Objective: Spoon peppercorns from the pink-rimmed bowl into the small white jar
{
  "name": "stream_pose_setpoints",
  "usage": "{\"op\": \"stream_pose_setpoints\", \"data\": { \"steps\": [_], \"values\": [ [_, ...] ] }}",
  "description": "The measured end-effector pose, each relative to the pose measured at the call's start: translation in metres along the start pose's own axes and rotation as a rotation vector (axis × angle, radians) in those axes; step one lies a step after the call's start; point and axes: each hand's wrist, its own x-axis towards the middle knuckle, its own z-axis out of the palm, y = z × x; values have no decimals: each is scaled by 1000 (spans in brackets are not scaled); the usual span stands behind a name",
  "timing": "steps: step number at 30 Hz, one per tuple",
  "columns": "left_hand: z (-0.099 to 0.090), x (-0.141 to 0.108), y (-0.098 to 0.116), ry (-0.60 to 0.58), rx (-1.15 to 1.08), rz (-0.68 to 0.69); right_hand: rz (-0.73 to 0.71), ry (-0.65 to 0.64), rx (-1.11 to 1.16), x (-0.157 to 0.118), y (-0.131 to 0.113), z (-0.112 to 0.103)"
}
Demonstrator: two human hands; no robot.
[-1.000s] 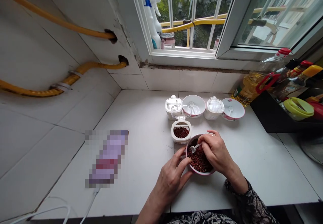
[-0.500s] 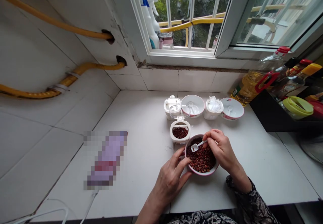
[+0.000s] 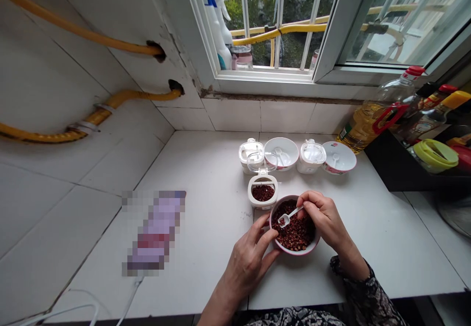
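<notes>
And here's the right hand point(image 3: 324, 218), pinching the white spoon point(image 3: 284, 220) by its handle, now drawn back to the right: a second ago it hid much of the right side of the pink-rimmed bowl point(image 3: 299, 253), and now far more of the dark red grains point(image 3: 296, 235) shows. The spoon's head has slipped a touch nearer since half a second ago, over the bowl's left half, a few reddish bits on it. No change from the left hand point(image 3: 250, 255), thumb and fingers still gripping the bowl's left side. The bowl sits on the near part of the counter point(image 3: 206, 247), and just beyond its far left edge the lid-up jar point(image 3: 262, 205) of similar grains hasn't budged.
</notes>
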Motion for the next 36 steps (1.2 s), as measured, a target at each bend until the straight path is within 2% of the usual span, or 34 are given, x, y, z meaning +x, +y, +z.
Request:
{"op": "stream_pose_setpoints", "data": {
  "steps": [7, 15, 21, 24, 27, 29, 33, 36],
  "values": [
    [0, 0, 0, 7, 2, 3, -78, 38, -98, 0, 2, 2],
    [0, 0, 0, -3, -4, -5, -103, 68, -120, 0, 3, 2],
    [2, -1, 0, 0, 0, -3, -34, 84, -94, 0, 3, 3],
    [2, -1, -1, 3, -1, -1, 32, 74, 1, 0, 2, 2],
    [2, -1, -1, 3, -2, 3, 142, 51, 200, 2, 0, 0],
    [2, -1, -1, 6, -2, 8, 163, 67, 290, 2, -2, -1],
    [2, -1, -1, 5, 0, 9, 17, 162, 263, 0, -10, 5],
    [2, -1, 0, 2, 1, 12, -182, 240, 76, 0, -12, 16]
  ]
}}
